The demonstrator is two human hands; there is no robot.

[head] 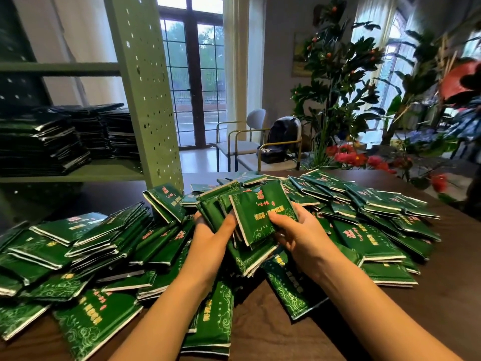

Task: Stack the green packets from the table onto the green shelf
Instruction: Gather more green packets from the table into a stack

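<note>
Several green packets [372,238] with gold and red print lie heaped across the dark wooden table [442,295]. Above the middle of the heap I hold a bundle of green packets [256,217] with both hands. My left hand [212,237] grips the bundle from its left side and underneath. My right hand [294,230] grips its right edge, thumb on the top packet. The green shelf [86,173] stands at the left behind the table, and stacked packets [52,142] sit on its board.
A perforated green upright [145,100] of the shelf rises just behind the heap. Two chairs [260,149] with a dark bag stand by the glass door. Potted plants and red flowers [346,157] crowd the far right of the table.
</note>
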